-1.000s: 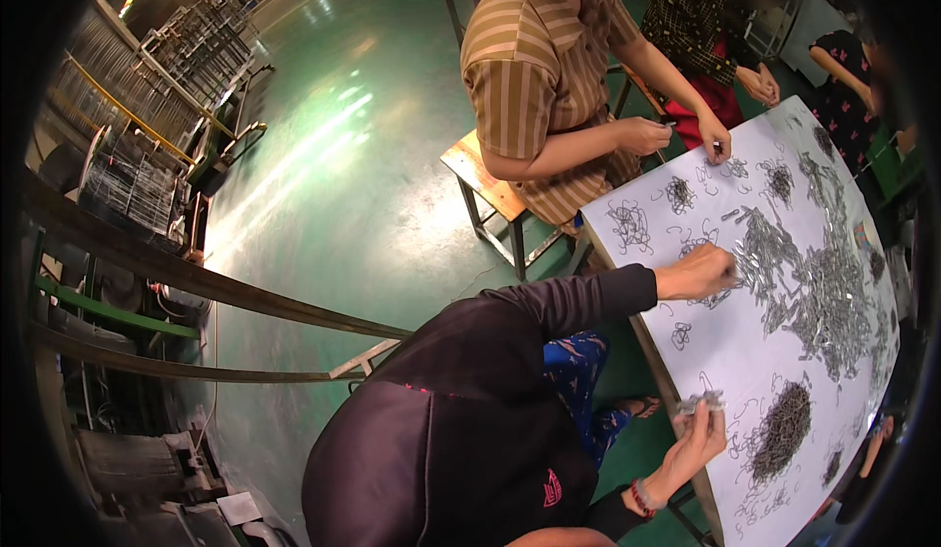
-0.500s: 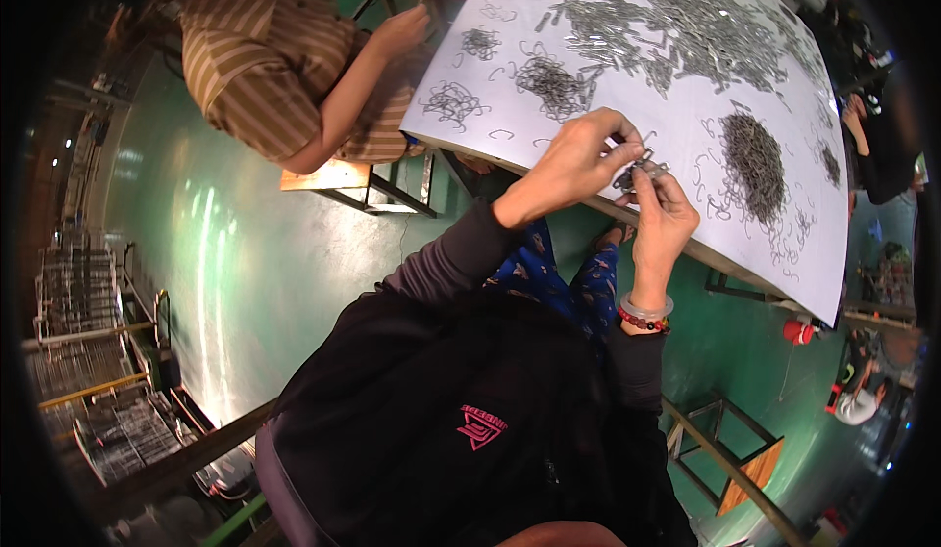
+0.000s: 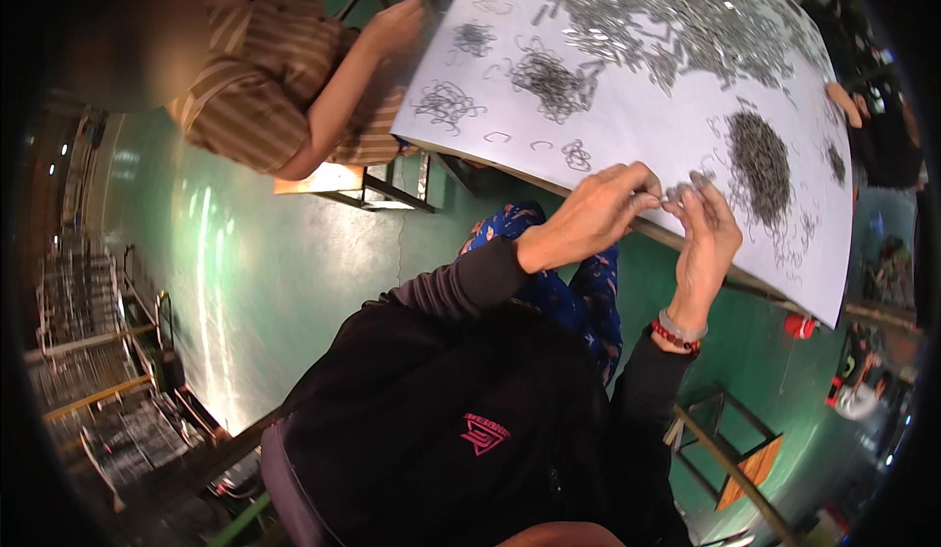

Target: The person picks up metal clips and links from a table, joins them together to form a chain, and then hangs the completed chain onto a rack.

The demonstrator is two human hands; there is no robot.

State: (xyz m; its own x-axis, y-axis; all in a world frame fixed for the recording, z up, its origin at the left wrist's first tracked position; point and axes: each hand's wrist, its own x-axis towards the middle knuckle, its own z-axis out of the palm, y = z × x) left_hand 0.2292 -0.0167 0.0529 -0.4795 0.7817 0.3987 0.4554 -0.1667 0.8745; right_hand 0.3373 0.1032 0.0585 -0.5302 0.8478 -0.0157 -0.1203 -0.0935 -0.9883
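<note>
Head view, and here we go: both bare hands meet right over the near edge of the white-topped table (image 3: pixel 627 121). The right hand (image 3: pixel 708 238), palm side up, pinches some small grey metal pieces (image 3: pixel 676 192) at its curled fingertips. In from the left comes the left hand (image 3: pixel 593 212), thumb and forefinger drawn together just beside them; blur hides whether anything sits between. Close by on the right, a dark oblong pile of bent wire hooks (image 3: pixel 760 160); farther back, a broad heap of flat silvery metal strips (image 3: pixel 720 27).
</note>
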